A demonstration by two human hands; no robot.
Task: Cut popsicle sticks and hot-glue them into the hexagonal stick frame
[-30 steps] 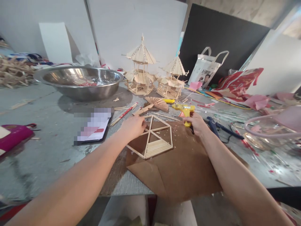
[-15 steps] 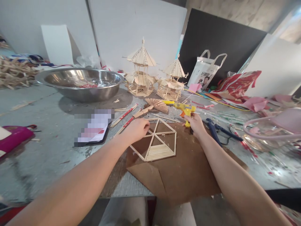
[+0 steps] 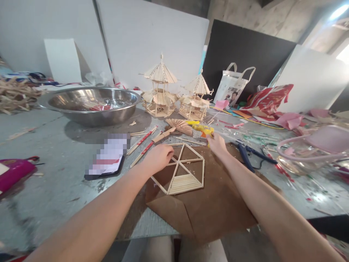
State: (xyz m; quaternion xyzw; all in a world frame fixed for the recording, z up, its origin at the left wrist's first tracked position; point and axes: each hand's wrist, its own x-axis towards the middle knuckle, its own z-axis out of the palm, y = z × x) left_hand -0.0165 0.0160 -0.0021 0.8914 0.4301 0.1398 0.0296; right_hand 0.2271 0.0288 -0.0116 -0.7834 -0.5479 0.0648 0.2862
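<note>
My right hand [image 3: 217,144] is wrapped round the handle of a yellow glue gun [image 3: 203,130], just beyond the upper right of a stick frame. That frame [image 3: 185,160] is a flat hexagon of pale wooden sticks with spokes meeting at the middle. Parallel sticks fill its near section. Over the frame's left corner, my left hand [image 3: 160,157] has its fingers curled together; what they pinch, if anything, is hidden. Beneath the frame lies a brown paper sheet [image 3: 218,203], folded at its near left.
Two stick pagodas [image 3: 160,87] [image 3: 196,96] stand at the back, beside a steel basin [image 3: 109,115]. A phone [image 3: 107,156] lies left of my left hand. Blue-handled pliers [image 3: 245,156] and a pink-rimmed clear container [image 3: 300,156] are to the right. A folded paper fan [image 3: 178,125] lies beyond the frame.
The glue gun has tilted and come slightly left with my right hand. My left hand stays at the frame's left corner. The whole view has shifted a little as the head moved.
</note>
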